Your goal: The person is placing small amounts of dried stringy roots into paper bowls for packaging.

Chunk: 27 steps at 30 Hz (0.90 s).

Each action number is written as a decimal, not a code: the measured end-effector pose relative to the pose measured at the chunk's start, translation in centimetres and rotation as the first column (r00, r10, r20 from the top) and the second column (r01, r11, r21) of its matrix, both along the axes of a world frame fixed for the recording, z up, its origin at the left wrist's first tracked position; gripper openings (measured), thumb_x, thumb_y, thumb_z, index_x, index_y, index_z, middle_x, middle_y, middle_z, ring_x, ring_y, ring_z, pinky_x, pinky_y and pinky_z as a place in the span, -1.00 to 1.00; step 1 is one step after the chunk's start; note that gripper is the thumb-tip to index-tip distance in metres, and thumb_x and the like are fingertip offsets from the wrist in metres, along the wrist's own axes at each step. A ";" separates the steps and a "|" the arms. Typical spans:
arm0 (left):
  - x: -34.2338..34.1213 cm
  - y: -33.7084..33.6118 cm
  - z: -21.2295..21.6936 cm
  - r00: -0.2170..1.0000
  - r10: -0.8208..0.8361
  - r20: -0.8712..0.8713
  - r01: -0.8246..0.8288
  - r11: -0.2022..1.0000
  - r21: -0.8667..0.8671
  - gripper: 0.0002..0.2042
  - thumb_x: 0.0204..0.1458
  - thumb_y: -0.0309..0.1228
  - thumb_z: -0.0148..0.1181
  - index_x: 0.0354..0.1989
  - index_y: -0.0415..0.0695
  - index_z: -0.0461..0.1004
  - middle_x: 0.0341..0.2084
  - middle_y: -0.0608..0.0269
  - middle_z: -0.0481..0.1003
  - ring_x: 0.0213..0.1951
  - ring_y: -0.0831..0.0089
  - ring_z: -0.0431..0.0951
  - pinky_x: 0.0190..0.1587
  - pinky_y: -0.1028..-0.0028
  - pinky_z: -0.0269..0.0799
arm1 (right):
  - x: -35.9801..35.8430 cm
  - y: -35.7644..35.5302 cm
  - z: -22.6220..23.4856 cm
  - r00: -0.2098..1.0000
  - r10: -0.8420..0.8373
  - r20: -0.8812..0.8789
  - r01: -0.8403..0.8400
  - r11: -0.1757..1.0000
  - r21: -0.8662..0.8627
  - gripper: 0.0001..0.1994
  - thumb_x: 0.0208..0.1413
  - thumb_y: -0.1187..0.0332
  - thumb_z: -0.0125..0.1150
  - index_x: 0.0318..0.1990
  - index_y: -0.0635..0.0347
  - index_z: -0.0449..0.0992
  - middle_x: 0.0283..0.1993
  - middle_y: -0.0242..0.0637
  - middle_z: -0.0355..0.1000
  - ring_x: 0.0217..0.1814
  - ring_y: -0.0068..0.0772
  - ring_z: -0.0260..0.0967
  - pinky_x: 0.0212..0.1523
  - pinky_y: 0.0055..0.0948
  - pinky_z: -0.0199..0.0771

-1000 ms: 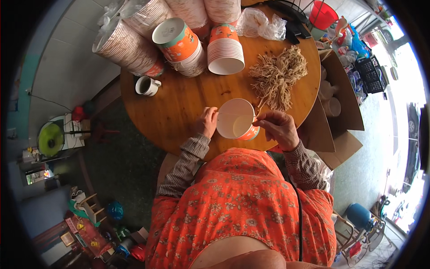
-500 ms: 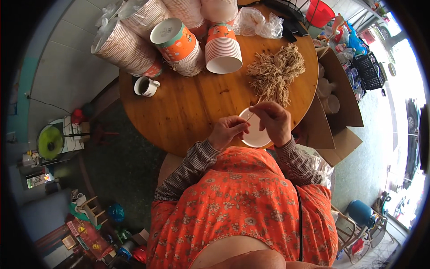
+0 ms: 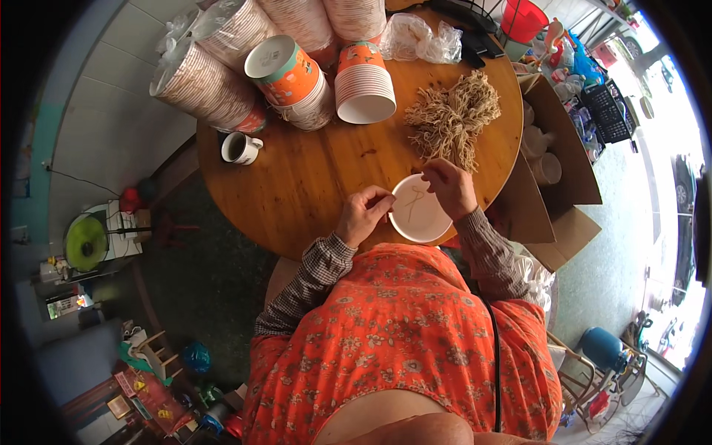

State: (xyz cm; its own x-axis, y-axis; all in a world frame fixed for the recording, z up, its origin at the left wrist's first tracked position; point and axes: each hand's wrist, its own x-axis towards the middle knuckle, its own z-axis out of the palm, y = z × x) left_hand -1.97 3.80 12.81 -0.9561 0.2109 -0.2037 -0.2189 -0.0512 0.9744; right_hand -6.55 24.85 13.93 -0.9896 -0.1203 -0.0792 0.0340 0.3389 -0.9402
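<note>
A round white paper tub (image 3: 423, 222) sits at the near edge of the wooden table, its pale inside facing up. Over it shows a thin tan string (image 3: 414, 200), looped and crossing itself. My left hand (image 3: 363, 213) is beside the tub's left rim, thumb and forefinger pinched together at the string. Above the right rim, my right hand (image 3: 452, 187) is closed in a pinch, seemingly on the string's other end; its fingertips are partly hidden. Just beyond lies a splayed bundle of tan strings (image 3: 456, 119).
Tall stacks of nested paper tubs, including an orange one (image 3: 297, 80), fill the table's far left. A mug (image 3: 241, 149) stands near the left edge. Clear plastic bags (image 3: 419, 38) lie at the back. An open cardboard box (image 3: 567, 141) with white tubs stands at the right.
My hands have moved apart, the left leftward and the right slightly up and right. The string now shows as a crossed loop over the tub.
</note>
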 end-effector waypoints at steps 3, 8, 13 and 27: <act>0.8 -0.4 -2.0 0.998 -0.067 -0.021 0.062 0.982 -0.177 -0.89 0.07 -0.45 0.14 -0.34 -0.25 0.48 -0.55 0.32 0.51 -0.53 0.67 0.43 -0.47 0.62 0.38 | -0.8 1.9 -8.8 0.983 0.171 -0.065 -0.139 0.930 0.340 -0.83 0.03 0.32 0.09 -0.35 0.20 0.53 -0.42 -0.10 0.50 -0.40 -0.10 0.49 -0.38 -0.21 0.46; 1.6 0.2 -9.6 0.833 -0.509 -0.218 0.309 0.754 -0.580 -0.81 -0.11 -0.50 0.20 -0.27 -0.15 0.49 -0.31 0.17 0.47 -0.21 0.22 0.51 -0.16 0.38 0.44 | 1.0 0.2 -18.7 0.773 0.585 0.245 -0.582 0.500 0.641 -0.85 0.00 0.28 0.05 -0.37 0.01 0.57 -0.36 -0.21 0.50 -0.25 -0.12 0.47 -0.23 -0.21 0.46; 3.0 0.0 -13.7 0.722 -0.627 -0.292 0.266 0.642 -0.719 -0.80 -0.14 -0.49 0.19 -0.28 -0.16 0.45 -0.32 0.19 0.45 -0.22 0.19 0.49 -0.18 0.32 0.43 | -1.0 -1.5 -16.4 0.395 0.914 -0.090 -0.702 0.364 0.613 -0.80 -0.05 0.29 0.05 -0.30 0.13 0.54 -0.24 -0.22 0.51 -0.17 -0.09 0.47 -0.19 -0.16 0.47; 0.7 -9.1 -9.1 0.787 -0.357 -0.504 -0.230 0.588 -0.775 -0.87 -0.01 -0.37 0.06 -0.35 -0.12 0.48 -0.30 0.14 0.49 -0.41 0.21 0.52 -0.35 0.36 0.46 | -1.1 -6.7 -4.8 0.896 0.442 0.047 -0.418 0.874 -0.249 -0.91 0.00 0.45 0.14 -0.35 0.26 0.40 -0.50 -0.26 0.43 -0.51 -0.45 0.46 -0.48 -0.43 0.46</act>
